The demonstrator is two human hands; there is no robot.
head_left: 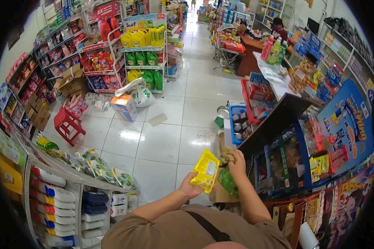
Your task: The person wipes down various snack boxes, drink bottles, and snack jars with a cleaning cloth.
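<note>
My left hand (190, 185) is closed on the lower left edge of a yellow packet (205, 170), which is tilted with a printed panel facing up. Beside it, my right hand (237, 162) is closed on a tan, crumpled cloth (226, 155). Just under the right hand and forearm is a green see-through bag (227, 181); whether the hand touches it cannot be made out. A cardboard box (218, 195) shows below the bag, partly covered by the right arm.
To the right stand a dark-edged counter (274, 120) and a blue basket (239, 124) of small packs. Bottles fill the shelf (54, 199) at lower left. A red stool (68, 124) and an orange-and-white carton (124, 108) stand on the floor. A person (279, 31) is behind the far counter.
</note>
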